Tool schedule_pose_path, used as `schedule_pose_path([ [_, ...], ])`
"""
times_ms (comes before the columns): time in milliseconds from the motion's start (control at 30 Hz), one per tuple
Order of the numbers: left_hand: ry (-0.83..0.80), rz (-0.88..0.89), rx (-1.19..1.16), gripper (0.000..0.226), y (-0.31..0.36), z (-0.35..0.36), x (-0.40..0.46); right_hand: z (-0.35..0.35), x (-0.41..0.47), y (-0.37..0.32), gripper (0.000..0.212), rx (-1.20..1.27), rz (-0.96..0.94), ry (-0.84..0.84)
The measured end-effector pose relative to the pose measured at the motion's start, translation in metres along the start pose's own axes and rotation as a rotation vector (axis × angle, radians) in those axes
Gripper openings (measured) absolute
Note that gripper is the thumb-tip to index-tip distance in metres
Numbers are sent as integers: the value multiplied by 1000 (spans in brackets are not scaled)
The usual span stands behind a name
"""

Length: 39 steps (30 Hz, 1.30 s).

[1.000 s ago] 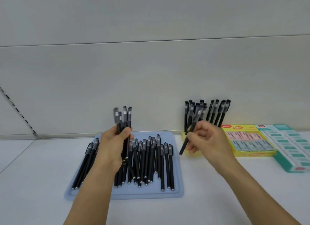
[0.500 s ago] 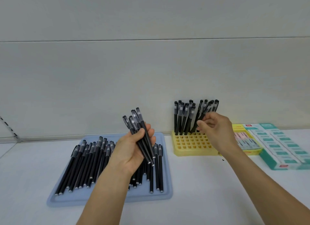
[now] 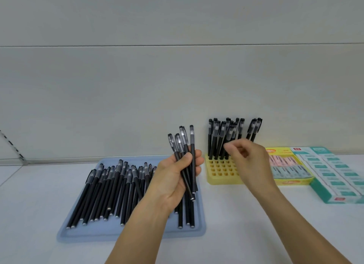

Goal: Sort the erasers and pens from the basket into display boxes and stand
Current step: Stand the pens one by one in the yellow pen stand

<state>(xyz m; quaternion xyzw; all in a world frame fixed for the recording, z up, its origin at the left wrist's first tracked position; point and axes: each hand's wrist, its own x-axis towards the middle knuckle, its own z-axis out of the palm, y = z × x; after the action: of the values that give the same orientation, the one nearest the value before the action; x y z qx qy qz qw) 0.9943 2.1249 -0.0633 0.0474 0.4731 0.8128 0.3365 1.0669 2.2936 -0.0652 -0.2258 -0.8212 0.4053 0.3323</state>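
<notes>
My left hand (image 3: 173, 179) grips a small bundle of black pens (image 3: 185, 143), caps up, above the right end of the blue tray (image 3: 137, 233). Many more black pens (image 3: 110, 190) lie side by side on that tray. The yellow grid stand (image 3: 217, 178) is just right of the tray and has several pens (image 3: 218, 137) upright in its back rows. My right hand (image 3: 248, 159) hovers in front of the stand, motion-blurred, fingers loosely curled with nothing in them.
A yellow display box (image 3: 291, 183) of pink and pale erasers sits right of the stand. A teal display box (image 3: 334, 199) of erasers stands at the far right. The white shelf ends at a grey back wall.
My right hand let go of a pen in the stand and drew back toward me, empty. My left hand with its bundle shifted slightly right, closer to the stand.
</notes>
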Motion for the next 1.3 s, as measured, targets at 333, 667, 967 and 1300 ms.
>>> schedule_pose_path([
  [333, -55, 23, 220, 21, -11, 13, 2, -35, 14, -16, 8, 345, 128, 15],
  [667, -49, 47, 142, 23, -10, 10, -1, -34, 34, 24, 8, -54, -35, 56],
  [967, -47, 67, 146, 22, -8, 6, -4, -19, 42, 28, 18, -272, -73, -65],
  [1300, -243, 44, 343, 24, -14, 15, -8, -21, 3, -30, 15, 100, -26, -161],
])
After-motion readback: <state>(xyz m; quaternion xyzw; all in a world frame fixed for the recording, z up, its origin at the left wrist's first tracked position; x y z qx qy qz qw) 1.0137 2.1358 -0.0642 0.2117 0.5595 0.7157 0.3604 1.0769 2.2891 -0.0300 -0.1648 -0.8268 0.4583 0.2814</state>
